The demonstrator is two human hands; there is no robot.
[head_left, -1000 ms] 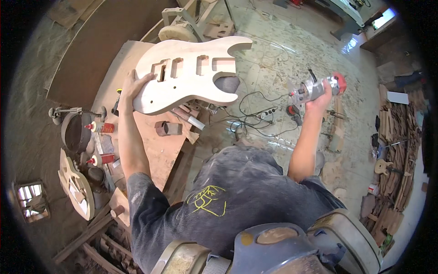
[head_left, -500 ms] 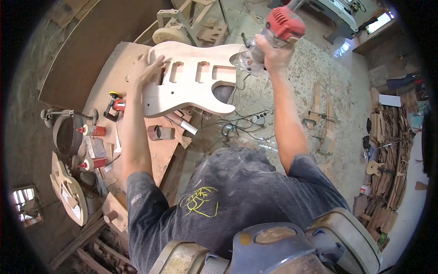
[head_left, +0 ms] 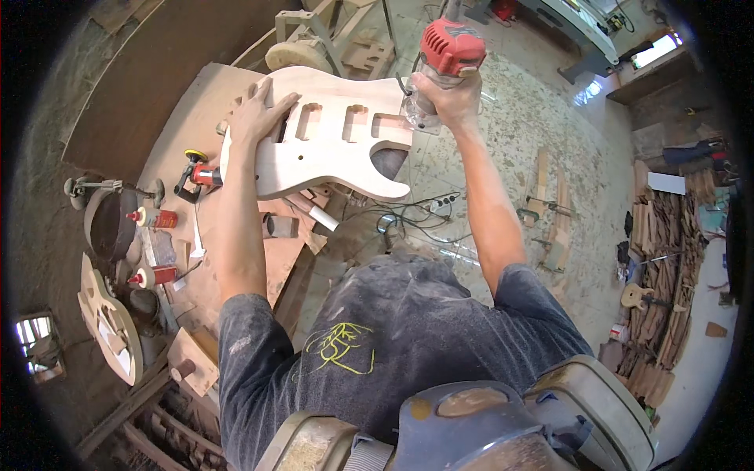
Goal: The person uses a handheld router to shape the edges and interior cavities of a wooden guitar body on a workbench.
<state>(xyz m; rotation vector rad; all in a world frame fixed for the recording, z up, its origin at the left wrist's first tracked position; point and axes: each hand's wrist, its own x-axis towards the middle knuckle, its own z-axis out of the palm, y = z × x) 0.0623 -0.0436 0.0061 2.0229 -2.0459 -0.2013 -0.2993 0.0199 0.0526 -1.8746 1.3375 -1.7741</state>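
The unfinished guitar body (head_left: 330,149), pale bare wood with three rectangular pockets cut in a row across its face, lies flat on the worktop (head_left: 177,125), its horned end jutting past the worktop's edge over the floor. The left hand (head_left: 259,114) presses down on its upper left part, palm flat and fingers spread, gripping nothing. The right hand (head_left: 448,98) is clenched around the clear base of a red-topped router (head_left: 444,63), which stands upright at the body's right end, beside the last pocket; whether its base sits on the wood cannot be told.

Just left of the guitar body, a red and black clamp (head_left: 196,171) with a yellow cap lies on the worktop. Lower left, two small bottles with red caps (head_left: 153,218) lie near a dark round rim, and a second shaped guitar blank (head_left: 106,318) rests at the worktop's far left edge. A small wooden block (head_left: 279,226) and a white tube (head_left: 318,216) sit under the body's lower edge. Black cables and a power strip (head_left: 440,202) lie on the dusty floor (head_left: 542,118) beyond, and stacks of cut wood (head_left: 667,259) stand well apart on the right.
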